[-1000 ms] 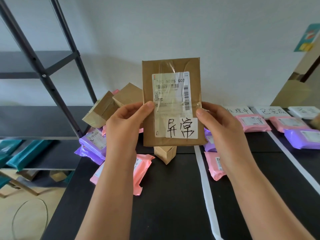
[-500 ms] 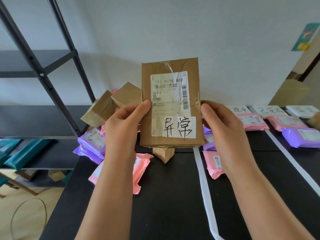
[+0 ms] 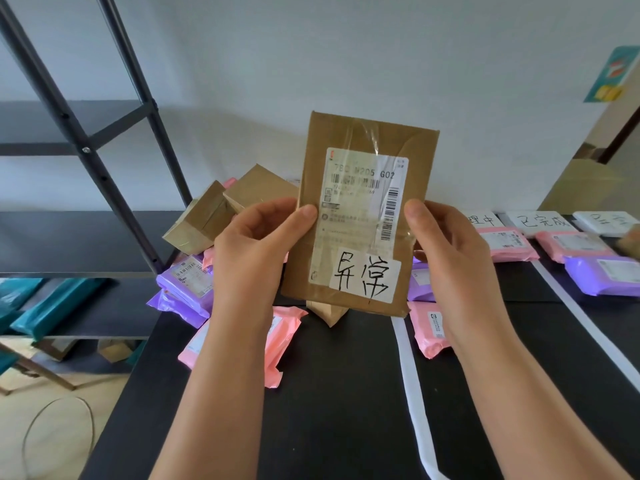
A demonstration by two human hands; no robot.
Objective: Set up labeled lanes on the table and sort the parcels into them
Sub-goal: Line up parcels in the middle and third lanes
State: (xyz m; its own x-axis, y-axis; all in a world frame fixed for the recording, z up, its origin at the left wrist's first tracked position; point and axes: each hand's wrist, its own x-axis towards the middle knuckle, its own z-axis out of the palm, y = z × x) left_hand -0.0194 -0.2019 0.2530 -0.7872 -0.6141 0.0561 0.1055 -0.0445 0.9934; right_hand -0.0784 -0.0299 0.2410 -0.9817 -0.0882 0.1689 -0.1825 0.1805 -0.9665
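Soft daylight fills the room. Shiny tape [image 3: 372, 140] on the brown parcel [image 3: 322, 271] glints. The shelf poles [image 3: 86, 150] bend near the left edge.

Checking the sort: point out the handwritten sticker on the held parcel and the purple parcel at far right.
handwritten sticker [image 3: 364, 279], head view, centre of the white paper.
purple parcel [image 3: 594, 279], head view, middle of its top face.

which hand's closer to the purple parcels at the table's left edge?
Left. The left hand grips the brown parcel just right of the purple parcels; the right hand grips its far edge.
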